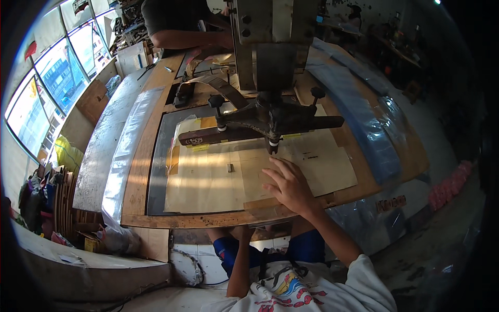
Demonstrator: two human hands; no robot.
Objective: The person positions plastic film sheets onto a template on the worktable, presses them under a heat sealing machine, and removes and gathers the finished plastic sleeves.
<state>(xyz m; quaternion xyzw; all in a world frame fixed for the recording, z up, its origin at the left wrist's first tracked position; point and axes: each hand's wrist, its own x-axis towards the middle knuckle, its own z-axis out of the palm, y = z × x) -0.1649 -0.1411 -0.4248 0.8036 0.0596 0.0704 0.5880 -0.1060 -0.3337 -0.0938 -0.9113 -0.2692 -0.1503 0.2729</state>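
My right hand (287, 186) is over the front of a cream sheet (208, 182), palm down, fingers spread and nothing in them. Its fingertips are just below the metal tip (273, 147) of a press-like machine (273, 62); whether they touch it I cannot tell. A dark crossbar (223, 136) with two black knobs spans the sheet below the machine's column. Left of my hand, a small grey block (230, 167) sits on the sheet. My left hand (243, 232) is low at the table's front edge, its fingers hidden.
The sheet lies on a dark plate (156, 182) set in a wooden table (136, 197). Clear plastic strips (127, 145) run along the left, and bluish plastic (358, 114) along the right. Behind the machine, another person's arm (189, 39) reaches in. Stacked boards (65, 203) stand at left.
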